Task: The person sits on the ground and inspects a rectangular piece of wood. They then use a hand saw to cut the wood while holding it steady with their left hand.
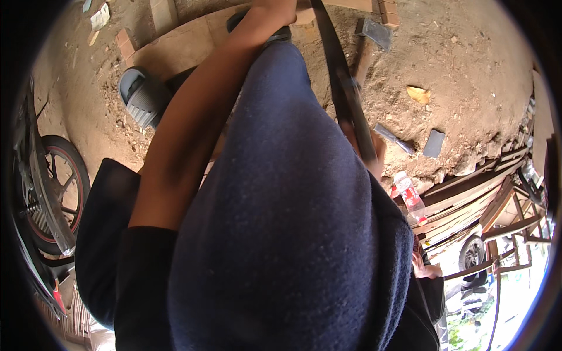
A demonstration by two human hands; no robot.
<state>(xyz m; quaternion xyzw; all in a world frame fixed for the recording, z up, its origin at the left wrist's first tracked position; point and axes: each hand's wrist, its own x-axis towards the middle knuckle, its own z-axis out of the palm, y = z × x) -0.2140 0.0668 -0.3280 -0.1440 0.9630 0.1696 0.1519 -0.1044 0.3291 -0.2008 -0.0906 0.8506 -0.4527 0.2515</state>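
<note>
My left arm reaches forward to the top edge, where my left hand (276, 10) is partly cut off and its fingers are out of view. Beneath it lies a wooden board (175, 50) on the ground. To the right of my raised knee, my right hand (379, 153) is closed around the near end of a long, dark, flat tool (335, 58), blurred and running up past the top edge; its exact kind is unclear. My knee hides part of this hand. Beside the tool lies a hammer (374, 34) with a wooden handle.
On the dirt floor to the right are a chisel-like tool (395, 138), a grey rectangular block (434, 143), a yellow leaf (418, 94) and a plastic bottle (411, 199). Planks (456, 202) are piled beyond. A grey sandal (142, 96) and a motorcycle (55, 193) are at left.
</note>
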